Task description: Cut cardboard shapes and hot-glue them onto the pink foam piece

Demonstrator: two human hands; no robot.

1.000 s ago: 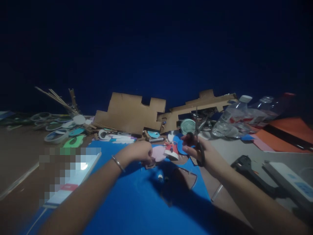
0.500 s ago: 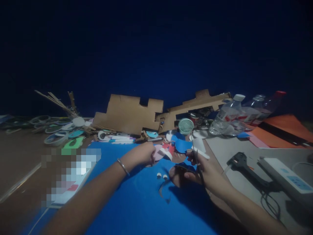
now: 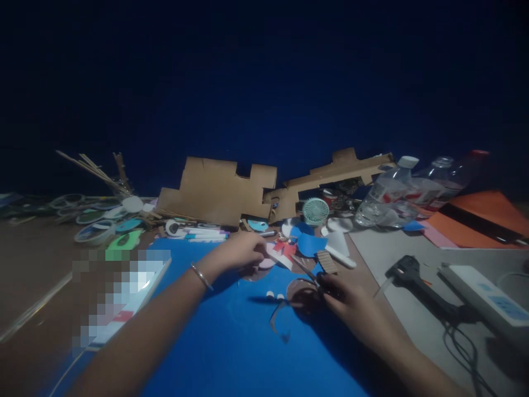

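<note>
My right hand [image 3: 343,298] is closed around dark-handled scissors [image 3: 305,268], whose blades point up and left toward red and white paper scraps [image 3: 284,251]. Under the scissors lies a brown round piece [image 3: 303,291] on the blue sheet [image 3: 231,331]. At the sheet's far edge, my left hand [image 3: 246,251] has its fingers curled down beside pale pink paper [image 3: 266,262]; its fingertips are hidden, so what they hold is unclear. Two small white discs [image 3: 275,295] and a thin curved strip [image 3: 279,320] rest between the hands.
Cardboard [image 3: 219,190] leans at the back, with a small green fan [image 3: 316,211] and plastic bottles [image 3: 388,193] to its right. A glue gun [image 3: 425,289] and a power strip [image 3: 485,295] lie at right. Markers [image 3: 206,234] lie behind my left hand.
The scissors have swung from upright to pointing left, and my right hand has lowered slightly. My left hand has shifted a little; a corrugated cardboard piece now shows beyond my right hand.
</note>
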